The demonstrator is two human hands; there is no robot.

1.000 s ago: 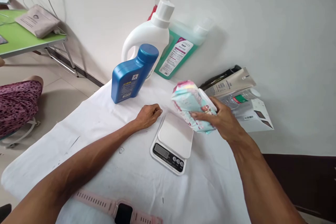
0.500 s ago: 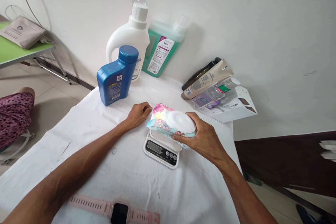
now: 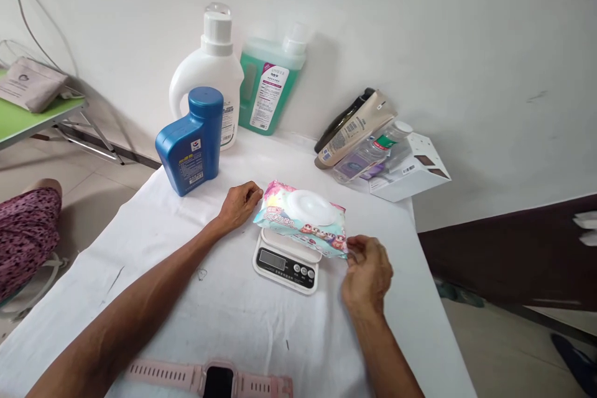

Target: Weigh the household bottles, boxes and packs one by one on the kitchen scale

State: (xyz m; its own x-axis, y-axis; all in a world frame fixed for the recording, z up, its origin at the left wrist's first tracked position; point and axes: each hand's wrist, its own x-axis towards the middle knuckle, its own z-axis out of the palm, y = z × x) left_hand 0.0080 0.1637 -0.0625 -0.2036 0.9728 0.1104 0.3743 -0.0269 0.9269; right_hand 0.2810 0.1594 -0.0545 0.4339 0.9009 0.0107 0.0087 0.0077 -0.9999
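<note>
1. We see the wipes pack (image 3: 302,222) lying flat across the kitchen scale (image 3: 287,261), lid up, overhanging both sides.
2. We judge it soft, light and a little slick; best gripped across its short ends.
3. Our right hand (image 3: 367,272), fingers loosely curled, touches the pack's right corner without gripping; our left hand (image 3: 239,204) rests relaxed left of the scale.
</note>
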